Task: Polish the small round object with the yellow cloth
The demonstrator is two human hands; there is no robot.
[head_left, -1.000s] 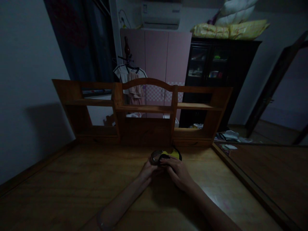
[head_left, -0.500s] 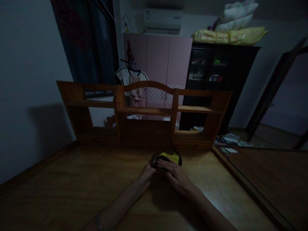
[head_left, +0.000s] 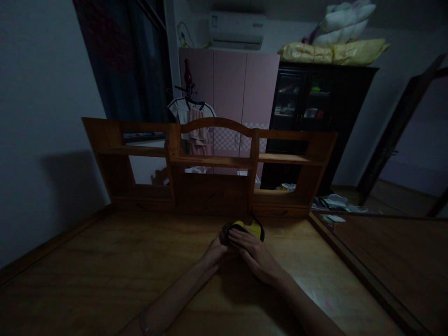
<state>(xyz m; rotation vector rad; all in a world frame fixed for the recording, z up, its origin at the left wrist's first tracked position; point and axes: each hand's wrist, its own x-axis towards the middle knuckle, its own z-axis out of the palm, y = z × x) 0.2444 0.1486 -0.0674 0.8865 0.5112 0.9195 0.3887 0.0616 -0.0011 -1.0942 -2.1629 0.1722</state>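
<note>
A soft-looking yellow and black thing (head_left: 257,229) with a dark edge is held just above or on the wooden surface; its kind does not show clearly in the dim light. My left hand (head_left: 217,248) grips its left end, where a dark brownish part shows, and most of those fingers are hidden behind it. Across its near side lies my right hand (head_left: 252,248), fingers together and bent over the black part. Both hands meet at the thing, close to the middle of the view.
Around the hands spreads the pale wooden bed board or tabletop (head_left: 140,261), with a raised rim (head_left: 350,261) on the right. A wooden shelf unit (head_left: 213,161) closes off the far side. Behind it stand a pink wardrobe (head_left: 229,84) and a black cabinet (head_left: 320,102). A wall (head_left: 45,140) borders the left.
Very little differs. The right hand's fingers have shifted slightly on the yellow and black thing, and the left hand stays at its left end.
</note>
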